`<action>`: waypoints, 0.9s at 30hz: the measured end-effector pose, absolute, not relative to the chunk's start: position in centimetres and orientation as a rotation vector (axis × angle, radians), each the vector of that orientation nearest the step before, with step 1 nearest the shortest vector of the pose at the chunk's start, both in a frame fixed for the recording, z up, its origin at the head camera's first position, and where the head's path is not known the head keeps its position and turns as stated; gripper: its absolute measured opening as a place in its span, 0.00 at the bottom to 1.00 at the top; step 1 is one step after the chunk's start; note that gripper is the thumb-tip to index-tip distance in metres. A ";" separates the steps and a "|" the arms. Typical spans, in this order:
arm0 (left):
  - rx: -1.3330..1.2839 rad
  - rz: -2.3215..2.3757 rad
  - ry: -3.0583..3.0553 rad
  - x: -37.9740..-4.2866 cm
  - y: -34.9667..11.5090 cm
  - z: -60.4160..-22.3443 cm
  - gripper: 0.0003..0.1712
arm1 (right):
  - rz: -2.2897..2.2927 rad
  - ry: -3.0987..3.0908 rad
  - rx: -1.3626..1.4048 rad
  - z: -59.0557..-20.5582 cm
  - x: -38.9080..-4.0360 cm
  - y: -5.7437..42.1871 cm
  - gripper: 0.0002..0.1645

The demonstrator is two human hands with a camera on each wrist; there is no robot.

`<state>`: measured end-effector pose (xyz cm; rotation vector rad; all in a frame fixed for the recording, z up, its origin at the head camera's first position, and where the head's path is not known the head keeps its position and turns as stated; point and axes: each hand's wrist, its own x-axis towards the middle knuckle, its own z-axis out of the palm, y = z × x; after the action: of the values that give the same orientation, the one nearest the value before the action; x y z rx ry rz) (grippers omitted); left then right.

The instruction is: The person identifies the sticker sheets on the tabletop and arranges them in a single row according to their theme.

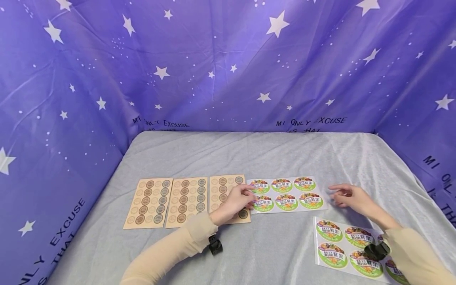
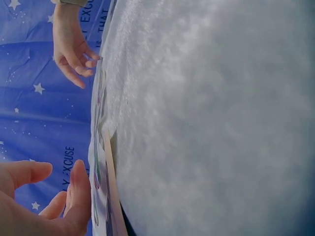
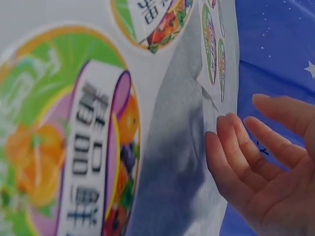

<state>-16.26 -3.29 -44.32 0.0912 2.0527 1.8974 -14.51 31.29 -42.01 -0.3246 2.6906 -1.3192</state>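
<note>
A sheet of round fruit stickers (image 1: pixel 284 202) lies on the cloth, two rows of green-rimmed labels on a clear backing. At its left edge is my left hand (image 1: pixel 238 201), fingertips over the edge and partly covering the third brown sticker sheet (image 1: pixel 217 183). In the left wrist view the thumb and fingers of that left hand (image 2: pixel 54 206) are apart, with nothing pinched between them. My right hand (image 1: pixel 352 200) hovers just off the sheet's right end, fingers loosely bent and holding nothing. The right wrist view shows its relaxed fingers (image 3: pixel 236 162) near the sheet's end.
Two more brown sheets of small round stickers (image 1: pixel 147 204) lie in a row at left. A second fruit sticker sheet (image 1: pixel 347 253) lies nearer at right, partly hidden under the right forearm. Grey cloth (image 1: pixel 270 253) covers the table; purple star-printed curtains (image 1: pixel 213 79) surround it.
</note>
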 end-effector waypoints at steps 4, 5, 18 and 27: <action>0.149 1.877 2.059 -16.2 -2.9 -44.2 0.20 | -1.274 2.743 -0.334 -41.9 -13.9 31.9 0.22; 0.164 1.870 2.066 -16.2 -2.8 -44.2 0.19 | -1.269 2.748 -0.322 -41.9 -13.8 32.1 0.22; 0.232 1.883 1.989 -15.5 -0.7 -43.9 0.20 | -1.437 2.675 -0.360 -41.9 -11.9 35.1 0.16; 0.295 1.842 1.972 -14.8 1.2 -43.9 0.17 | -1.376 2.732 -0.301 -41.7 -10.4 37.0 0.23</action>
<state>-14.80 1.21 -43.93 0.2951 1.9724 1.8415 -10.44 37.01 -41.67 -0.3008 2.7316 -1.3761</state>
